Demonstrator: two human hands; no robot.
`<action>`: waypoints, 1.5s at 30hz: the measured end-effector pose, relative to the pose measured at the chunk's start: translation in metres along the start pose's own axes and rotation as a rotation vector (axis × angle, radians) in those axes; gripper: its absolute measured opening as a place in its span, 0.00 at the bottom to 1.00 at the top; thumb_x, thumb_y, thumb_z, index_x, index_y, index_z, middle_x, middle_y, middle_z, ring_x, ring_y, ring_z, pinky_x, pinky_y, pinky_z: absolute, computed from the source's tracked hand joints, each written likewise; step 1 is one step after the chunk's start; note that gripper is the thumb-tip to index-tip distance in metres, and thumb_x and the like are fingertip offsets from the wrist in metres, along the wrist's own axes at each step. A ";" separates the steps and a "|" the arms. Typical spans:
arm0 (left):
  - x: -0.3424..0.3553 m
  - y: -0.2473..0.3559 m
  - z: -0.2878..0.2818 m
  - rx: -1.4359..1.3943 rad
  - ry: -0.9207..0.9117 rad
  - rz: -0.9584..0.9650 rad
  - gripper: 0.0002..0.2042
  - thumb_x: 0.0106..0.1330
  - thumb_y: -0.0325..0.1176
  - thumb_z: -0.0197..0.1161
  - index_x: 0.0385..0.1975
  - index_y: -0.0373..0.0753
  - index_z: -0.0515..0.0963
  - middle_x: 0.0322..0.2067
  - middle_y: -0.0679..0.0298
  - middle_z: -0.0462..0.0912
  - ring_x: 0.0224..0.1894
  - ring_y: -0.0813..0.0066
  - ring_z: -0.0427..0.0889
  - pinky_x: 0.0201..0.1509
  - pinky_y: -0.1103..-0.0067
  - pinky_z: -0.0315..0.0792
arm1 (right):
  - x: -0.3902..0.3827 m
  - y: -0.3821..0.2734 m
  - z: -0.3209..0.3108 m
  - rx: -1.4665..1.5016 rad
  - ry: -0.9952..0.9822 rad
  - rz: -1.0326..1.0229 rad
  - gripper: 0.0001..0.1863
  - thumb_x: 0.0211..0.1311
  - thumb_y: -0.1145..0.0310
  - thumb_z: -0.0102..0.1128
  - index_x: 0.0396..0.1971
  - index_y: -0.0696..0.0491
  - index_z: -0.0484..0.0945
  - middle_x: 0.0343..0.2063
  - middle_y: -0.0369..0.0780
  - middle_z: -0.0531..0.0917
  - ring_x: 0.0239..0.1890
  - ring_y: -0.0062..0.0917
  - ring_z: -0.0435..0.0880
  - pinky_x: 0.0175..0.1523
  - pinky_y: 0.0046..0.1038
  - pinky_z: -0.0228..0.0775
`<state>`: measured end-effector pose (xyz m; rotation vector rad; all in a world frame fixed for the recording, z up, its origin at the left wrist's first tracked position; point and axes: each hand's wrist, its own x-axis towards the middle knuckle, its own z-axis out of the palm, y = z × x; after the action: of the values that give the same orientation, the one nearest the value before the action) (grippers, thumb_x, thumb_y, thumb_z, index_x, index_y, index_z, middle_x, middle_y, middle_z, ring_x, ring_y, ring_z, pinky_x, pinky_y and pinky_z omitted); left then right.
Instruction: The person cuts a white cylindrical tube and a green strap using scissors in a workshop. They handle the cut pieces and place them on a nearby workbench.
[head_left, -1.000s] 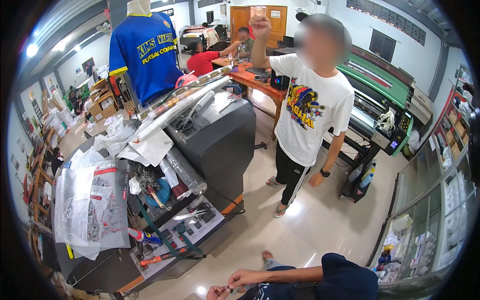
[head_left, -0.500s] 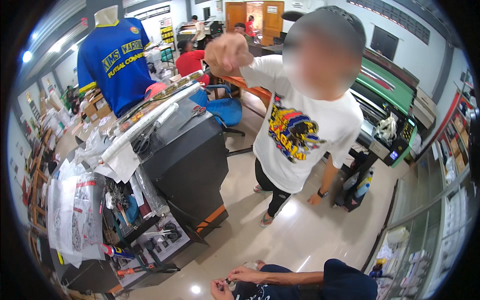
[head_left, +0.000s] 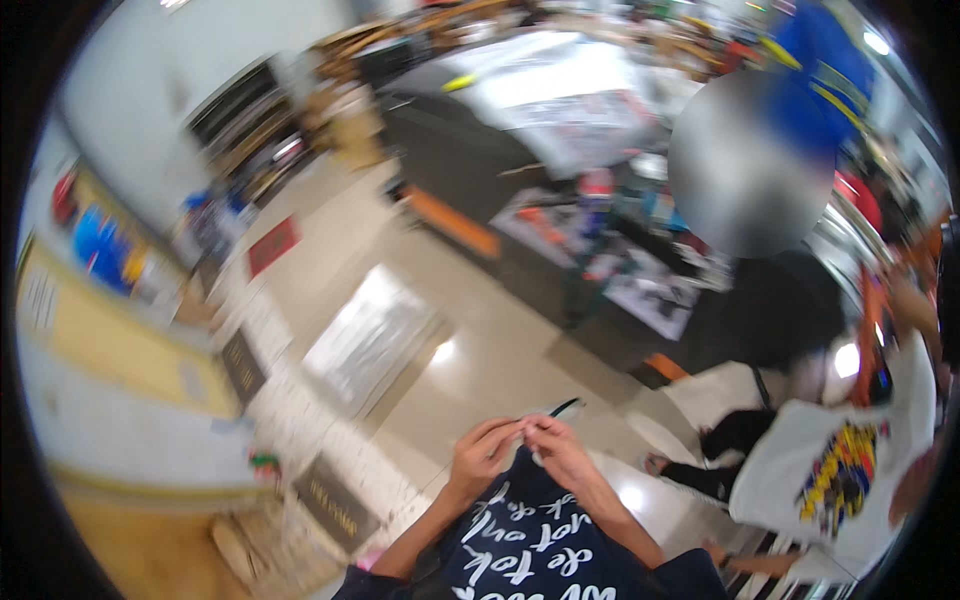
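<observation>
Both hands meet in front of my dark printed shirt, fingertips touching. My left hand is closed in a pinch, its fingers pressed toward the right hand's; what sits between them is hidden. My right hand is closed as well, pinching a thin dark strip with a pale edge that sticks out past the fingertips. The strip is small and blurred, so its kind cannot be made out.
A dark machine with orange trim stands ahead, carrying plastic sheets and tools. A flat silvery package lies on the tiled floor, near dark doormats. At right stands a person in a white T-shirt.
My view has swung left and down, with blur. My hands now show at lower middle, still together. The person in white and the blue jersey have shifted to the right side.
</observation>
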<state>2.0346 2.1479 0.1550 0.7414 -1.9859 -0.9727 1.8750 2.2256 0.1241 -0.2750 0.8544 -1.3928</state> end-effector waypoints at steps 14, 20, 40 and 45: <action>-0.087 -0.045 -0.445 0.097 0.856 -0.413 0.05 0.68 0.22 0.64 0.41 0.31 0.82 0.35 0.60 0.88 0.39 0.76 0.87 0.44 0.81 0.79 | 0.195 0.174 0.421 -0.932 -0.778 -0.277 0.10 0.68 0.65 0.64 0.42 0.56 0.84 0.33 0.34 0.84 0.32 0.16 0.76 0.38 0.24 0.69; -0.099 -0.091 -0.570 0.225 1.020 -0.396 0.04 0.68 0.21 0.64 0.40 0.29 0.81 0.34 0.61 0.86 0.35 0.79 0.84 0.40 0.82 0.77 | 0.254 0.241 0.526 -1.072 -0.957 -0.275 0.09 0.68 0.66 0.62 0.38 0.56 0.83 0.31 0.39 0.82 0.33 0.25 0.79 0.38 0.28 0.70; -0.174 -0.353 -0.899 -0.377 0.989 -0.414 0.13 0.72 0.39 0.62 0.43 0.36 0.74 0.44 0.59 0.80 0.47 0.71 0.78 0.59 0.71 0.72 | 0.456 0.529 0.816 -0.503 -1.219 0.313 0.12 0.73 0.64 0.60 0.42 0.59 0.80 0.34 0.33 0.82 0.39 0.15 0.77 0.47 0.23 0.69; -0.143 -0.405 -1.000 -0.180 1.083 -0.586 0.09 0.75 0.36 0.57 0.35 0.38 0.73 0.34 0.67 0.74 0.37 0.78 0.72 0.40 0.78 0.70 | 0.511 0.584 0.886 -0.548 -0.916 0.104 0.10 0.72 0.66 0.62 0.45 0.56 0.82 0.39 0.33 0.85 0.44 0.15 0.79 0.52 0.24 0.71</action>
<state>3.0120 1.6697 0.1584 1.4018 -0.7393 -0.7706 2.8704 1.5980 0.1716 -1.1669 0.4368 -0.7583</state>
